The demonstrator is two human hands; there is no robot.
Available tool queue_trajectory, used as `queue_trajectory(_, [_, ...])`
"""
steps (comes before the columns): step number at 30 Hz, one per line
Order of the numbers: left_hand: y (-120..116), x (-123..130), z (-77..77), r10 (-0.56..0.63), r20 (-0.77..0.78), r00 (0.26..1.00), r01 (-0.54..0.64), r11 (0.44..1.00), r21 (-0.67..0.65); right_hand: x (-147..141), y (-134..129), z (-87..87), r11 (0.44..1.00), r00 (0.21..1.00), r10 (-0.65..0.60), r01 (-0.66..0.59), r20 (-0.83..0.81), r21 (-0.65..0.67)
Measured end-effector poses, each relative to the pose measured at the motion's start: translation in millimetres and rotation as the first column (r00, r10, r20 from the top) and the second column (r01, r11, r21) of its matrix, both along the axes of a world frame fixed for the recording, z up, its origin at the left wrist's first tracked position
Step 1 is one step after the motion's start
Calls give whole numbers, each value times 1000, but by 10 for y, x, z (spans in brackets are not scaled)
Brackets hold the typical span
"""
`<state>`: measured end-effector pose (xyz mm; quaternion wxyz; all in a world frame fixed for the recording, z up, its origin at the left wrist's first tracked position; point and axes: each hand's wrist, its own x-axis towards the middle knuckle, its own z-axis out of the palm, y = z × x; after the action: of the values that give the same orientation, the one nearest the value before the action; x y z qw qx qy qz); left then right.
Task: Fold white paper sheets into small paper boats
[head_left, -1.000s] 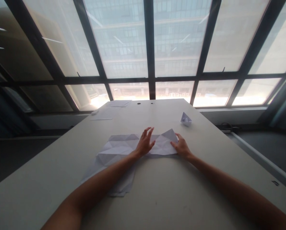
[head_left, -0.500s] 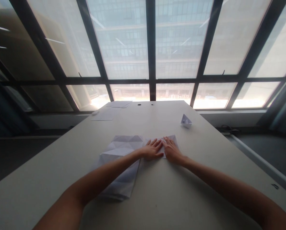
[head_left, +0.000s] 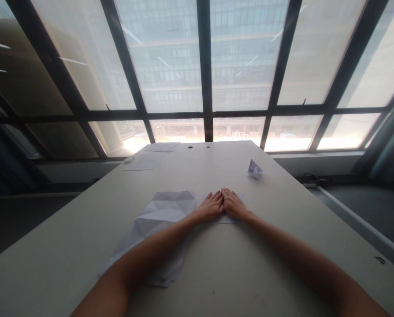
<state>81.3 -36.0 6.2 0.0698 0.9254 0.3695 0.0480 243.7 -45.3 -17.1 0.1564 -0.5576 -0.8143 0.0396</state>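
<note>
My left hand (head_left: 211, 207) lies flat with its fingers stretched out, pressing on a small folded sheet of paper (head_left: 227, 219). Against it, fingertips side by side, my right hand (head_left: 233, 204) also presses flat on that paper. Most of the folded paper is hidden under both hands; its lower edge and bits of its sides show. Left of it, partly below my left forearm, is a larger creased sheet of white paper (head_left: 164, 211).
A folded paper boat (head_left: 255, 169) stands on the white table (head_left: 210, 255) to the right, beyond my hands. Flat white sheets (head_left: 142, 163) lie at the far left edge. A window wall (head_left: 207, 66) rises behind the table.
My right hand has turned and moved up against my left, its fingers now beside the left fingertips on the paper. The view has shifted slightly.
</note>
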Motion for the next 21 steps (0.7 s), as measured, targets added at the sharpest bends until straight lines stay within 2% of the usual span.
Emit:
queue_trajectory(10, [29,-156,-29,129,-26,991,-129,991,27,78,-99,92,995,996,-73,76,51,-65])
queue_trajectory(16, [46,-347,-49,180,-42,983,-178,983,48,115,-67,82,992,995,-91,95,51,-83])
queue_trajectory(21, [57,-409,-55,227,-66,972,-223,973,58,162,-28,85,984,989,-139,144,47,-102])
